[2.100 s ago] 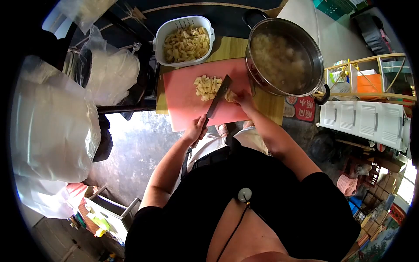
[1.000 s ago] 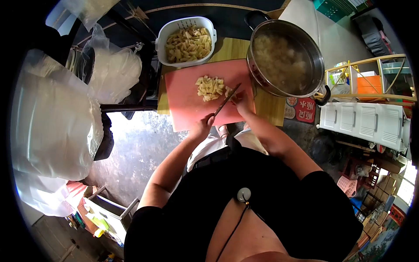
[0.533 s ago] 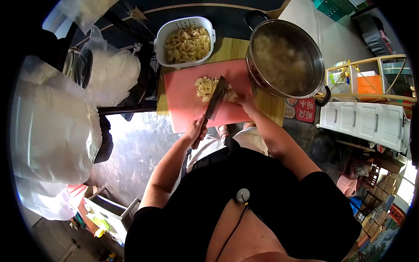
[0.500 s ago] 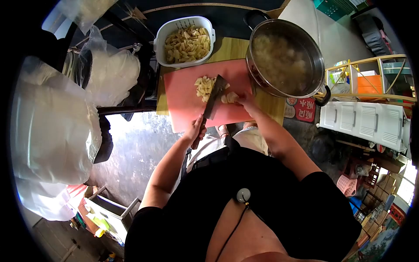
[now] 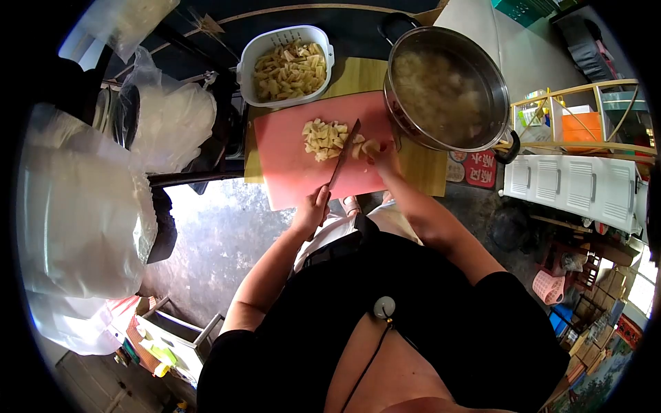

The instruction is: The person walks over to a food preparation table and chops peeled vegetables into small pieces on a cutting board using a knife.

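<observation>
My left hand (image 5: 315, 208) is closed around the handle of a kitchen knife (image 5: 345, 157), its blade slanting up and right over the pink cutting board (image 5: 289, 180). On the board, left of the blade, lies a pile of pale chopped vegetable chunks (image 5: 321, 140). My right hand (image 5: 385, 161) curls round a larger pale vegetable piece (image 5: 370, 148), pressing it on the board just right of the blade. A smaller piece sits between that one and the blade.
A white plastic basin (image 5: 249, 88) of pale cut strips stands behind the board at left. At back right, a large metal pot (image 5: 506, 103) holds cloudy liquid with chunks. Plastic-wrapped items (image 5: 86, 199) crowd the left; a white drawer unit (image 5: 571, 191) stands right.
The knife has turned from showing its broad face to nearly edge-on, its tip shifting right toward the held piece. The chunks left of the blade have spread to the right.
</observation>
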{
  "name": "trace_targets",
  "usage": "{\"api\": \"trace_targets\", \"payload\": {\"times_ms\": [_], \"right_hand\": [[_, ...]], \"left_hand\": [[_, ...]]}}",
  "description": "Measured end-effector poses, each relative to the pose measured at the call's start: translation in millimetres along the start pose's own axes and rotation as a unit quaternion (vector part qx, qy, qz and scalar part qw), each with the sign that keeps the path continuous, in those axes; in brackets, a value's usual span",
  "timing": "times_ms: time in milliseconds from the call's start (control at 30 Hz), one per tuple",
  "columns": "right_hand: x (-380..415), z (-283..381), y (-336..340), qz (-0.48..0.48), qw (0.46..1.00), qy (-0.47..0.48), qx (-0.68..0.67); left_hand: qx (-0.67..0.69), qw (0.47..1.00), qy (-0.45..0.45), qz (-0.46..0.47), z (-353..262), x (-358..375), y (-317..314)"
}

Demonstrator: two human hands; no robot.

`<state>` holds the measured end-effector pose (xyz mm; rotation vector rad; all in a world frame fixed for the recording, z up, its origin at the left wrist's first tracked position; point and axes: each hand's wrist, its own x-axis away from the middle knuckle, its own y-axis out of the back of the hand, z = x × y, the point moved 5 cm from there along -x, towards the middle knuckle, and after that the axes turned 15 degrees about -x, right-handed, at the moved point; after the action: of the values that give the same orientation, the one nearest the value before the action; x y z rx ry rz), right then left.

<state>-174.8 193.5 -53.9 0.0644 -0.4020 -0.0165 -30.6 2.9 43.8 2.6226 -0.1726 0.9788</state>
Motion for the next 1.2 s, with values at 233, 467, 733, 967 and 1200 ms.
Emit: {"api": "trace_targets", "payload": {"times_ms": [233,467,733,967,1200], "right_hand": [[-1,-11,1,-0.026,0.991,-0.091,-0.095],[10,6,26,-0.06,0.987,-0.051,-0.142],[-2,14,18,0.035,0.986,0.119,0.111],[28,71,-17,0.055,0.99,0.012,0.133],[18,39,-17,0.014,0.994,-0.017,0.102]], "left_hand": [[0.015,0.998,0.024,0.05,6,-17,-11],[-0.05,0.999,-0.003,-0.012,7,-18,3],[0.125,0.988,0.068,0.063,30,-39,-6],[-0.091,0.989,-0.099,-0.061,6,-9,17],[-0.219,0.976,0.006,-0.018,9,-22,5]]}}
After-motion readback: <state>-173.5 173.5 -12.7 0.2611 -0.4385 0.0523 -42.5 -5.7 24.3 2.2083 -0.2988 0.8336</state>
